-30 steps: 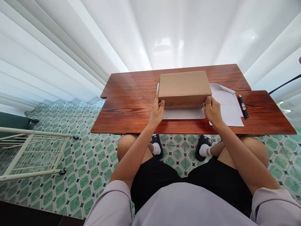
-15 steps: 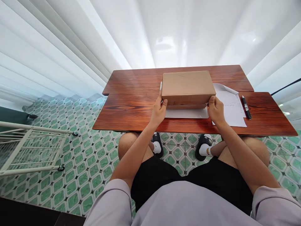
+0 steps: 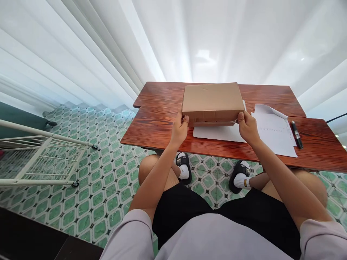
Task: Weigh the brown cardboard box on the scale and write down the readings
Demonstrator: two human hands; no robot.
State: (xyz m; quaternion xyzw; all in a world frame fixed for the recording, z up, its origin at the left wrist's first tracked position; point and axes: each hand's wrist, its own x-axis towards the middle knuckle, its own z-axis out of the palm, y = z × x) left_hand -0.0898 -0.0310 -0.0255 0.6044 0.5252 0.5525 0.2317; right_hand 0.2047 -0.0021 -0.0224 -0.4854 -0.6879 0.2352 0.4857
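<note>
The person's left hand (image 3: 179,130) grips the near left corner of the box (image 3: 213,99) and the right hand (image 3: 247,127) grips its near right corner, fingers closed on the lid's edge at both sides. The box sits on the table (image 3: 154,122), its lid raised slightly off the base along the near side, resting partly on a white sheet (image 3: 217,133). To the right lie a paper (image 3: 275,131) and, beside it, a pen (image 3: 297,134); a white rack (image 3: 40,159) stands on the tiled floor at left.
</note>
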